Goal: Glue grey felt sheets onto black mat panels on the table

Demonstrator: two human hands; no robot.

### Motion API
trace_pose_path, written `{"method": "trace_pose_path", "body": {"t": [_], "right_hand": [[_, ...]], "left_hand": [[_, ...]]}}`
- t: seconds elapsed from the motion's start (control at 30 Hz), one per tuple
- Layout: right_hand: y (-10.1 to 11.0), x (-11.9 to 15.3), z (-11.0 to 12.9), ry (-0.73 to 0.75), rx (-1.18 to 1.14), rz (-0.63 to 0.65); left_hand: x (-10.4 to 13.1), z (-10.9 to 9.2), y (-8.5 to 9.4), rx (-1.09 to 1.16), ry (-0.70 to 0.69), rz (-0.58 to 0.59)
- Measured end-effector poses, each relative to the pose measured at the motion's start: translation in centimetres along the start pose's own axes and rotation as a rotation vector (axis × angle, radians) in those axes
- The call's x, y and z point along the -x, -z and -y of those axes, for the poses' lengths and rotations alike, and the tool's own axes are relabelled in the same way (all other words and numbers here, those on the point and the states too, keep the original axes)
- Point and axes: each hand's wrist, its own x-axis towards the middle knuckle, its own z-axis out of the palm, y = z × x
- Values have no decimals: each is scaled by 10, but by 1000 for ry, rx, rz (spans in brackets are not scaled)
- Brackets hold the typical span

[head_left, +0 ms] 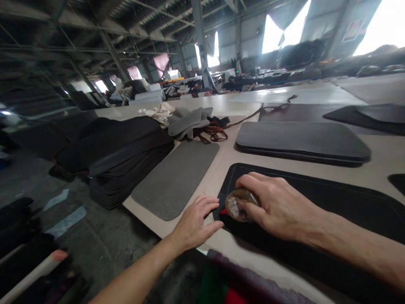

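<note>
A black rounded panel (335, 194) with a line along its border lies flat on the table in front of me. My right hand (278, 202) is wrapped round a squat, clear-brown bottle (239, 206) with a red nozzle tip. The bottle is tilted, its tip pointing left at the panel's left end; whether it touches cannot be seen clearly. Beside that end rests my left hand (198, 221), thumb and fingers apart, fingertips at the panel's edge. A grey rounded sheet (179, 179) lies to the left of the panel.
Behind the panel stands a stack of grey-black panels (302, 141). A tall pile of black material (120, 147) borders the table's left side. Grey scraps (190, 122) and brown strips (217, 131) lie farther back. The table's near edge (148, 226) runs below my left hand.
</note>
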Motion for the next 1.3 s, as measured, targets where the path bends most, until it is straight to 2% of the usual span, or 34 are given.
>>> {"method": "trace_pose_path", "body": {"t": [0.17, 0.43, 0.77, 0.97, 1.3], "right_hand": [[10, 0, 1, -28, 34, 11], [8, -5, 4, -23, 26, 21], [23, 1, 1, -34, 97, 30], [43, 29, -19, -129, 137, 61], [65, 97, -51, -280, 101, 50]], "left_hand": [[1, 1, 0, 1, -10, -18], [-1, -2, 3, 18, -12, 4], [-1, 2, 2, -15, -18, -7], [0, 4, 2, -65, -10, 0], [-3, 6, 5, -143, -50, -5]]}}
